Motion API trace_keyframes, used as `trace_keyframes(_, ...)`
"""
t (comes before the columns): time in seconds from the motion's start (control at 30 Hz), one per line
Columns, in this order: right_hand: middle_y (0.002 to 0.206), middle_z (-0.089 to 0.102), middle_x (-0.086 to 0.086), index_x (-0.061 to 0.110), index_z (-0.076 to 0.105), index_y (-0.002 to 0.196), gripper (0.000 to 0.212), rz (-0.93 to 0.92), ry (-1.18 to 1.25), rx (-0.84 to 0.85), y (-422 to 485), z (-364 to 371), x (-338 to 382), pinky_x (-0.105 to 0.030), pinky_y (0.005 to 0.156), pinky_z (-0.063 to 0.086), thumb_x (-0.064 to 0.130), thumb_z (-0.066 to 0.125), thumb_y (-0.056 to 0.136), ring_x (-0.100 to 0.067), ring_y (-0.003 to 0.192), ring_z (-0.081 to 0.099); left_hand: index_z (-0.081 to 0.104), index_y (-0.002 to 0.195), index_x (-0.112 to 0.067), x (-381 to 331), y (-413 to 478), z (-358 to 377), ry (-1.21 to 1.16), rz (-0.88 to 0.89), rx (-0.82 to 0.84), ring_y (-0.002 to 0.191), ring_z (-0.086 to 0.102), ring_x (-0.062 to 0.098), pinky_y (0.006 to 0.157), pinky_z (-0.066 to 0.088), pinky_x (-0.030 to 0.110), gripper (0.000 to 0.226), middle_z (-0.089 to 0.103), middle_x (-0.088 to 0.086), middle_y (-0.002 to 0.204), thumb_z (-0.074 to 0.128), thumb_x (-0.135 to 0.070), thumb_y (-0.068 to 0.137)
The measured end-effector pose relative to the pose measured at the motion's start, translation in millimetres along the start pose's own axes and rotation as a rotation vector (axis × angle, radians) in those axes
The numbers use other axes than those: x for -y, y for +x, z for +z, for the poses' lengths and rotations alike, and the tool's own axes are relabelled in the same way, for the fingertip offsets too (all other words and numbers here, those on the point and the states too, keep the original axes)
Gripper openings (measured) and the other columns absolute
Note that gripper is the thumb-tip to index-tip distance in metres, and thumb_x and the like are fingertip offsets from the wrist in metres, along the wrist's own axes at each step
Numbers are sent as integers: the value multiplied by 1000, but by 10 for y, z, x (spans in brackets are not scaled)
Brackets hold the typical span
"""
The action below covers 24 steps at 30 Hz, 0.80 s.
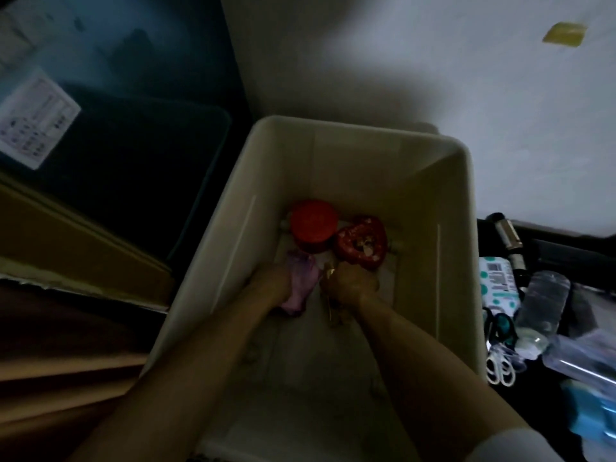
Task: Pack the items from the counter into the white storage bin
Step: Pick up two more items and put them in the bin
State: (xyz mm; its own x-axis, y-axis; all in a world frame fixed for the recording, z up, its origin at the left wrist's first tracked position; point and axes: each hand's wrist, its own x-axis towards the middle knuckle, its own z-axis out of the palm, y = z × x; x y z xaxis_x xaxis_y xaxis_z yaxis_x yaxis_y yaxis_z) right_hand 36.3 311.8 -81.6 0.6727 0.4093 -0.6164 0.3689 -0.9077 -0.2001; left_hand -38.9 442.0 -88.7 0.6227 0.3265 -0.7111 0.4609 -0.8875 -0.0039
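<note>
The white storage bin fills the middle of the view. It is a deep, smooth-walled plastic box with rounded corners, seen from above in dim light. To its left a dark lidded container is seen, bearing a white printed label whose writing is too blurred to be read. A brown cardboard box lies beside it.

Both bare forearms are reached down into the bin. On the bin's floor, toward its far wall, a jar with a round red lid is stood, and just beside it on the right a red heart-shaped tin with a pale pattern is set. The left hand is closed round a soft pink-lilac bundle near the bin's left wall, on the near side of the jar. The right hand is curled round a small gold-coloured object — what it is cannot be told — on the near side of the tin.

On the dark surface at the bin's right, items are crowded: a clear plastic bottle lying down, a white pack with teal dots and a barcode (its text not legible), a black-and-silver cylinder, teal-handled scissors and white-handled scissors.
</note>
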Motion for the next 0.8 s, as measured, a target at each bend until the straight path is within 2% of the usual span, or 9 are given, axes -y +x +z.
trace_keyframes(0.07, 119, 64, -5, 19, 60, 123, 35, -3, -35, 1, 38, 15, 2, -33, 76, 48, 38, 38, 102, -25, 104, 63, 53, 133, -7, -33, -1, 43, 143, 18, -36, 125, 53, 28, 99, 44, 36, 37, 54, 12, 138, 43, -24, 102)
trace_keyframes(0.17, 123, 63, -6, 16, 58, 124, 35, 29, -30, -12, 34, 22, -24, -31, 79, 47, 38, 40, 103, -25, 108, 62, 55, 127, -9, -36, 57, 75, 239, 53, -120, 120, 56, 26, 95, 45, 35, 36, 58, 9, 132, 42, -31, 102)
trace_keyframes(0.23, 123, 64, -5, 15, 60, 122, 33, 27, -1, -5, 26, 45, -70, -29, 82, 47, 38, 45, 102, -24, 110, 62, 51, 132, -11, -24, 138, 76, 242, 89, -157, 122, 54, 26, 98, 44, 35, 47, 56, 8, 135, 41, -44, 101)
trace_keyframes(0.37, 123, 64, -6, 15, 61, 121, 37, 48, 121, -12, 68, 157, -190, -31, 84, 48, 40, 58, 95, -24, 110, 61, 46, 142, -17, -67, 273, 82, 145, 72, -109, 125, 51, 26, 105, 40, 36, 71, 53, 7, 140, 36, -67, 93)
trace_keyframes(0.47, 118, 66, -8, 14, 63, 118, 38, 56, 214, -43, 99, 233, -226, -32, 83, 50, 39, 65, 90, -26, 107, 63, 43, 142, -15, -73, 279, 103, 242, 77, -85, 124, 51, 27, 102, 40, 36, 68, 52, 9, 139, 37, -63, 95)
trace_keyframes(0.6, 110, 69, -8, 14, 67, 112, 27, 18, 369, -103, 124, 256, -189, -29, 73, 47, 32, 65, 92, -26, 99, 65, 38, 144, -12, -65, 168, 89, 295, 94, -200, 124, 53, 27, 95, 46, 34, 58, 52, 10, 139, 48, -46, 98)
trace_keyframes(0.67, 112, 68, -11, 9, 66, 112, 25, -11, 358, -96, 122, 221, -134, -28, 72, 45, 25, 62, 93, -29, 101, 65, 36, 146, -13, -61, 158, 82, 309, 92, -200, 122, 55, 27, 95, 47, 35, 52, 54, 11, 137, 44, -39, 101)
trace_keyframes(0.73, 117, 66, -14, 5, 62, 116, 29, -31, 292, -68, 108, 161, -79, -28, 73, 43, 21, 63, 93, -30, 105, 64, 41, 142, -14, -63, 158, 61, 348, 90, -210, 118, 58, 27, 92, 49, 36, 44, 57, 10, 133, 40, -34, 103)
trace_keyframes(0.8, 120, 64, -14, 4, 59, 119, 30, -36, 223, -47, 65, 82, -46, -29, 72, 43, 18, 63, 92, -30, 107, 63, 57, 126, -15, -97, 142, -22, 354, 109, -268, 110, 62, 25, 85, 51, 34, 33, 63, 7, 124, 43, -32, 101)
